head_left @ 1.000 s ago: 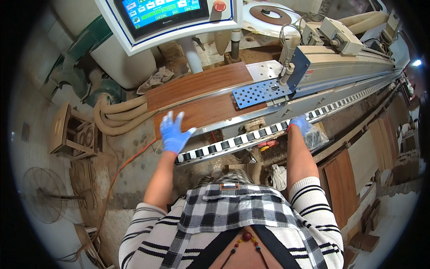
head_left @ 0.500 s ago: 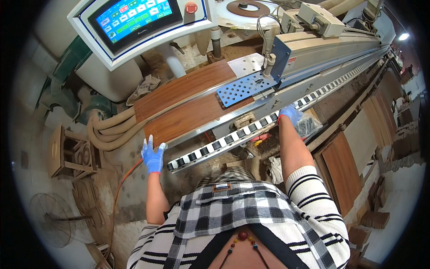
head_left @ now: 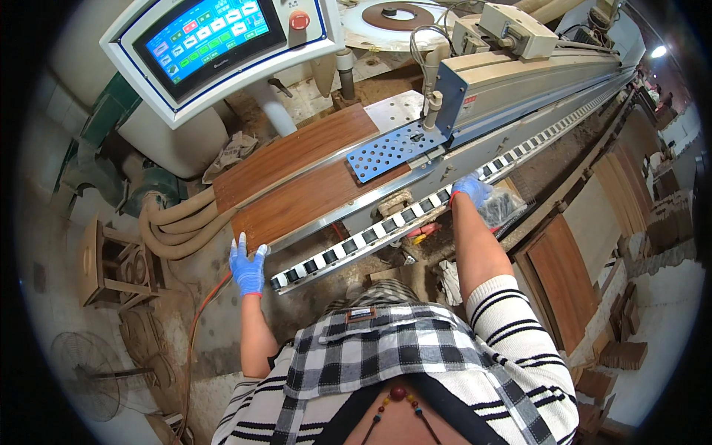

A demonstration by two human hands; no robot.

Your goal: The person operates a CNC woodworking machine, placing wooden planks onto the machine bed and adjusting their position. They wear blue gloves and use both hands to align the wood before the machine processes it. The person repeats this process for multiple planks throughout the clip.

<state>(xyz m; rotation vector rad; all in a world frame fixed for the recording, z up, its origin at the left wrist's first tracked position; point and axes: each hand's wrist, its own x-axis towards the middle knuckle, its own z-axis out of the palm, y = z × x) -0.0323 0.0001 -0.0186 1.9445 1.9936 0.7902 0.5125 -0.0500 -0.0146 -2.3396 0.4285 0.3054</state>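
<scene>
I see the left hand [head_left: 247,268] in a blue glove, spread wide, its pale fingertips up at the near left corner of the near board [head_left: 304,209]. From here I can't tell whether they press on the wood or only stand against its end. That board lies flat at the left end of the machine [head_left: 538,89], its right end running under a blue plate [head_left: 393,152] full of round holes. The far board [head_left: 297,157] lies just beyond it, with a metal strip [head_left: 326,162] between the two.

The right hand [head_left: 472,189], also gloved in blue, is over the roller rail [head_left: 371,236], which slants from near left to far right along the near side of the machine. Its fingers are hidden from me, so I can't tell how wide they are or whether they hold anything. A clear bag [head_left: 504,208] is just right of that hand.

At the far left I have a lit screen [head_left: 208,44] with a red button [head_left: 300,21] on its right. Pale hoses [head_left: 178,222] curve left of the boards, and brown panels [head_left: 564,278] lie at the right.
</scene>
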